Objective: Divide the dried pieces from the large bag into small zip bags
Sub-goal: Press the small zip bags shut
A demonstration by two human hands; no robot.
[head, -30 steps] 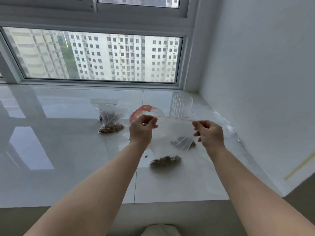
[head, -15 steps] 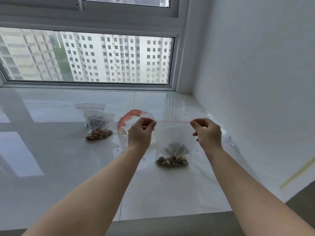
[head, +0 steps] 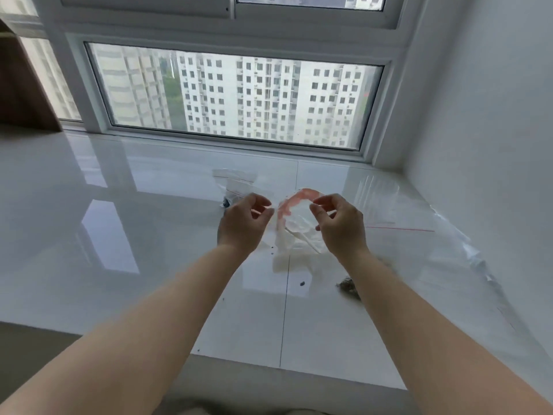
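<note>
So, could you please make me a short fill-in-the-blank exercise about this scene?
1. The large bag stands on the sill between the person's two ___.
2. The filled small bag lies beside the ___ forearm.
3. Outside the window stand tall ___.
Missing words: hands; right; buildings.

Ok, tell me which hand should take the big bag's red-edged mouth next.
Right hand: probably the better one, since its fingertips sit right at the large bag's red rim. The left hand hangs just off it and holds nothing visible.
</note>
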